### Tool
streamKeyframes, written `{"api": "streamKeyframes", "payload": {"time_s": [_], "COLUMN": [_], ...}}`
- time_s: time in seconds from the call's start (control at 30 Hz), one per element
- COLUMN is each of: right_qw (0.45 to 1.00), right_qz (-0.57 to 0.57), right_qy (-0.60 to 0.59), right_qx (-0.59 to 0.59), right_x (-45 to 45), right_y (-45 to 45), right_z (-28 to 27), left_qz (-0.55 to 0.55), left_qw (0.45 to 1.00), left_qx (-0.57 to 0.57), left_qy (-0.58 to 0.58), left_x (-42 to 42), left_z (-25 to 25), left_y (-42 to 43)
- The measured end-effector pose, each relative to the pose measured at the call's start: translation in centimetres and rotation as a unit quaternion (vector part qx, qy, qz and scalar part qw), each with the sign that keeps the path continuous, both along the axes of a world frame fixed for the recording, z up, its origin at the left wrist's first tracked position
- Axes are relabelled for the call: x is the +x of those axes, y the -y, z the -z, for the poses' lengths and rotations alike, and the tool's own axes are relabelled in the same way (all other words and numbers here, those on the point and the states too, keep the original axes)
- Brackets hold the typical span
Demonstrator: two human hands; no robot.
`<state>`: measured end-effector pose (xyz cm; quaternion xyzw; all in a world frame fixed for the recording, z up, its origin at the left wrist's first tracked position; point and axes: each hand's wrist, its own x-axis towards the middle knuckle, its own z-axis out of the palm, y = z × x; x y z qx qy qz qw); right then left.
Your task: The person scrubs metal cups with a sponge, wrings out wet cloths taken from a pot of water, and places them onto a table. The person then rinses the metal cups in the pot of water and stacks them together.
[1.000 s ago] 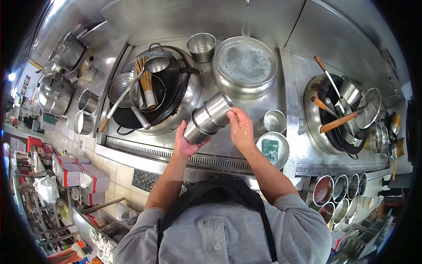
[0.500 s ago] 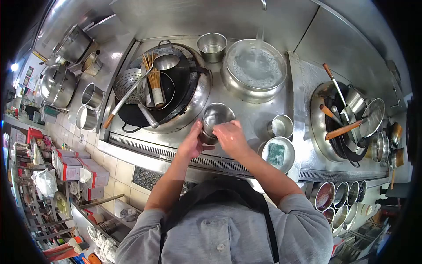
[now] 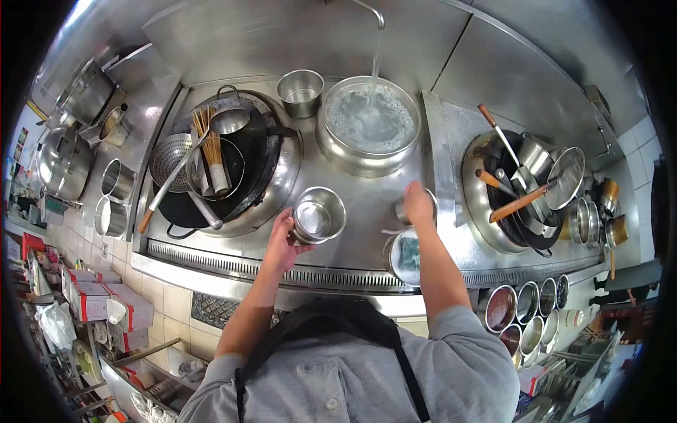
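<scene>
My left hand [image 3: 284, 240] is wrapped round the side of a round metal cup [image 3: 319, 215], holding it tilted above the steel counter. My right hand [image 3: 418, 203] is over a small metal cup [image 3: 400, 209] and covers much of it; its fingertips are hidden, so its grip does not show. Just in front of that cup lies a metal bowl [image 3: 391, 266] with a green scouring pad [image 3: 409, 252] in it, partly behind my right forearm. Behind them, water from a tap [image 3: 381, 20] runs into a large, full metal basin [image 3: 337, 156].
At left, a wok [image 3: 262, 185] bears a ladle [image 3: 230, 121], a perforated skimmer [image 3: 168, 158] and a bamboo brush [image 3: 211, 149]. A metal pot [image 3: 301, 106] stands beside the basin. On the right, another wok [image 3: 474, 204] holds several utensils. A slotted drain [image 3: 331, 277] lines the front edge.
My right hand has left the round metal cup and moved right to the small cup. My left hand keeps the round cup, now tipped differently. The view has shifted to the right.
</scene>
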<state>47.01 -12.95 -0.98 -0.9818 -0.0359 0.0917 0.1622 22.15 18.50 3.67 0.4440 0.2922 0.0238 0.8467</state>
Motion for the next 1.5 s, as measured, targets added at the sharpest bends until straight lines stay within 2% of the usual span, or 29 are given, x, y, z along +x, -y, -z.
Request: {"api": "streamKeyframes", "payload": {"time_s": [0.03,0.07,0.1,0.13,0.17,0.27,0.3,0.4,0.43,0.5,0.53,0.57,0.6,0.8,0.83,0.87,0.9,0.93,0.97,1.03,1.13,1.23,1.33,1.37,1.4,1.43,1.47,1.5], "right_qw": [0.970,0.891,0.761,0.588,0.467,0.405,0.363,0.437,0.544,0.730,0.875,0.963,0.990,0.969,0.964,0.940,0.885,0.800,0.696,0.430,0.451,0.341,0.445,0.603,0.731,0.822,0.871,0.882], "right_qz": [0.024,0.106,0.184,0.250,0.169,0.196,0.134,0.161,0.173,0.181,0.084,-0.018,-0.118,-0.126,-0.123,-0.032,0.061,0.154,0.217,0.318,0.290,0.228,0.129,0.067,-0.053,-0.174,-0.292,-0.374], "right_qy": [0.017,-0.045,-0.103,-0.154,-0.254,-0.173,-0.189,-0.173,-0.171,-0.158,-0.093,-0.019,0.060,0.111,0.122,0.056,-0.012,-0.080,-0.167,-0.327,-0.312,-0.370,-0.385,-0.311,-0.206,-0.098,0.014,0.039], "right_qx": [0.243,0.440,0.613,0.753,0.830,0.876,0.903,0.868,0.803,0.639,0.468,0.268,0.050,0.182,0.200,0.336,0.462,0.575,0.664,0.779,0.784,0.834,0.798,0.731,0.649,0.533,0.394,0.283], "right_x": [-0.1,0.4,1.0,1.9,3.5,5.3,7.4,15.2,16.6,18.7,18.9,18.6,18.2,18.2,18.4,18.6,18.3,17.6,17.2,16.1,14.3,11.7,7.3,5.6,2.9,-0.8,-3.3,-3.7], "right_y": [0.7,0.7,0.7,1.0,2.2,-1.2,-2.6,-8.2,-10.1,-14.1,-15.3,-16.2,-16.9,-17.0,-16.5,-16.1,-15.8,-15.3,-14.8,-14.0,-14.0,-14.8,-15.4,-15.0,-14.7,-14.5,-14.4,-14.5], "right_z": [-2.0,-2.4,-2.7,-2.7,-1.3,-6.2,-6.6,-3.8,-2.2,-0.2,-0.6,-0.7,-0.7,1.6,1.3,1.0,0.0,-0.8,-1.9,-3.5,-4.2,-4.7,-4.7,-4.2,-4.3,-5.1,-5.3,-2.5], "left_qz": [0.019,0.020,0.024,0.028,0.013,-0.031,-0.031,-0.035,-0.029,-0.036,-0.040,-0.034,-0.052,-0.131,-0.112,-0.112,-0.112,-0.110,-0.110,-0.103,-0.095,-0.090,-0.076,-0.093,-0.116,-0.116,-0.115,-0.105], "left_qw": [1.000,0.999,0.998,0.996,0.996,0.999,0.999,0.998,0.998,0.997,0.996,0.996,0.996,0.987,0.990,0.989,0.988,0.986,0.983,0.981,0.975,0.964,0.961,0.964,0.968,0.974,0.978,0.980], "left_qx": [0.001,0.028,0.054,0.081,0.090,0.039,0.034,-0.001,0.006,-0.050,-0.076,-0.076,-0.070,-0.087,-0.055,-0.076,-0.095,-0.113,-0.127,-0.137,-0.152,-0.182,-0.200,-0.190,-0.172,-0.146,-0.118,-0.120], "left_qy": [0.007,0.005,0.003,0.003,-0.001,0.012,0.023,0.054,0.058,0.036,0.026,0.043,0.036,0.044,0.062,0.061,0.058,0.052,0.067,0.090,0.133,0.169,0.174,0.162,0.140,0.131,0.124,0.115], "left_x": [-0.4,-0.8,-1.1,-1.3,-1.6,-2.6,-2.8,-3.5,-3.7,-4.3,-4.4,-5.2,-5.8,-9.4,-9.6,-9.8,-10.1,-10.5,-10.6,-10.8,-10.4,-10.6,-11.0,-10.8,-10.4,-10.5,-10.3,-10.2], "left_z": [0.0,0.1,-0.2,-0.8,-1.4,-1.7,-1.8,-2.5,-2.6,-1.7,-2.0,-2.5,-3.6,-4.6,-5.8,-5.6,-5.4,-5.3,-5.3,-5.2,-6.1,-6.8,-7.1,-7.8,-9.1,-8.9,-8.3,-7.4], "left_y": [-0.8,-1.2,-1.5,-1.5,-1.4,-1.4,-1.1,-0.1,0.3,0.2,0.3,0.7,1.0,0.9,1.1,0.9,0.6,0.4,0.3,0.0,0.1,0.1,-0.4,-0.3,0.1,0.1,-0.3,-0.9]}}
